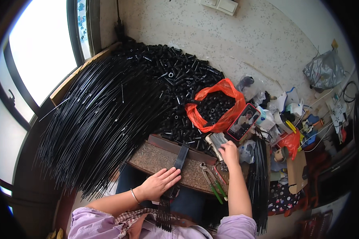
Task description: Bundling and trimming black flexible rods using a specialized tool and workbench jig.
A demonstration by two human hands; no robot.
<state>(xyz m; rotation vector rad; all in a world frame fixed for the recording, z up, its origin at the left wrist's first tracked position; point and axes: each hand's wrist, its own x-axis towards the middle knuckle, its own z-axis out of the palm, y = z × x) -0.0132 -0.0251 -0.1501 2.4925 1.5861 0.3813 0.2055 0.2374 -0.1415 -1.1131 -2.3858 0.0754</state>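
My left hand (pixel 159 185) lies flat, fingers stretched out, across a small row of thin black rods (pixel 181 156) at the table's front edge. The rods run from a brown wooden strip (pixel 175 147) under my palm, and their lower ends hang in front of my lap. My right hand (pixel 229 153) is closed at the fingertips beside a small open box (pixel 216 140) with clear plastic on it; what the fingers pinch, if anything, is too small to make out. Just below lie green-handled pliers (pixel 212 184).
Long black rods (pixel 95 123) form a large heap at left. Black tubular parts (pixel 167 65) pile up behind, with a red plastic bag (pixel 236 104) of small black parts. A phone (pixel 243 121) leans beside it. Another bundle of black rods (pixel 258 179) and clutter fill the right.
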